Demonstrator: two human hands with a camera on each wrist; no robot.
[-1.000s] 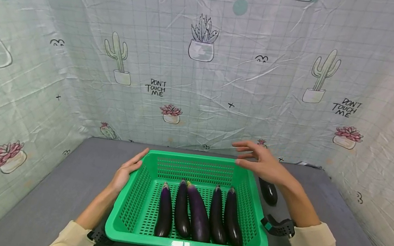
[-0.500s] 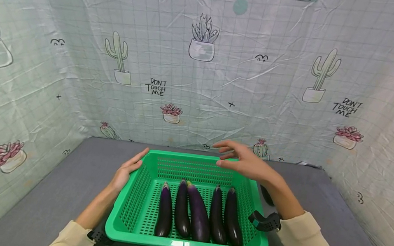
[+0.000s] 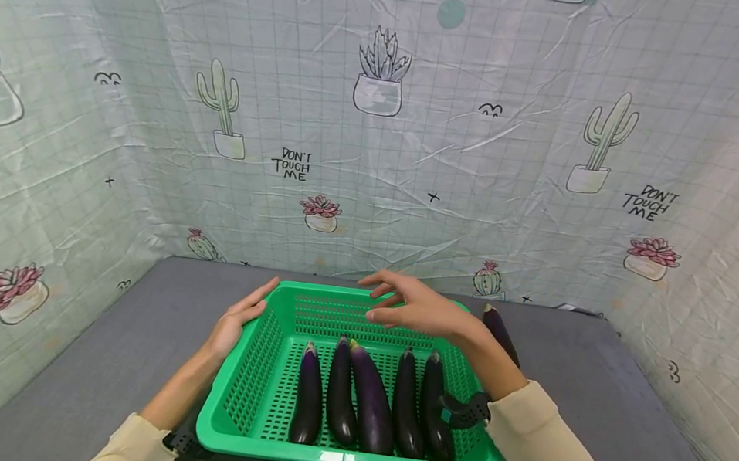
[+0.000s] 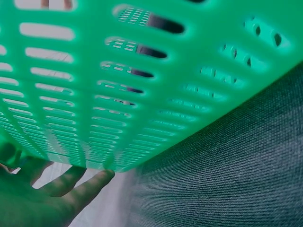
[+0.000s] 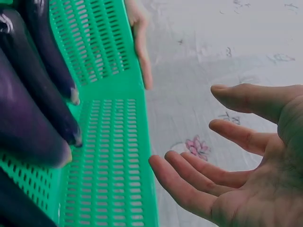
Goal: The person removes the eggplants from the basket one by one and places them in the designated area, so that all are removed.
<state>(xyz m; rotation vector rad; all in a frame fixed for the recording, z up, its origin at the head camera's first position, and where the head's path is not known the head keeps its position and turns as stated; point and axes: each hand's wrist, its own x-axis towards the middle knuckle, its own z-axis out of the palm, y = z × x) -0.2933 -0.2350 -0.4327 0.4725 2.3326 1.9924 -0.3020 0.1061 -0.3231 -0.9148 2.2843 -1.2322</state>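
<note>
1. The green basket [image 3: 270,450] is being steadied by the left hand [image 3: 237,322], straight fingers resting along its left side.
2. Five eggplants [image 3: 373,406] are being held inside; a sixth eggplant [image 3: 499,327] is being supported by the table [image 3: 587,384], beyond the right side.
3. The right hand [image 3: 412,304] is being held near the far rim, fingers apart, grasping nothing.
4. A grasp is seemingly being readied; lowering and closing of these fingers is being called for.

Basket [image 3: 339,458] green; eggplants [image 3: 372,402] dark purple (middle one yellow-tipped); curtain [image 3: 379,154] cactus-printed; tabletop [image 3: 580,391] grey, perhaps woven.
</note>
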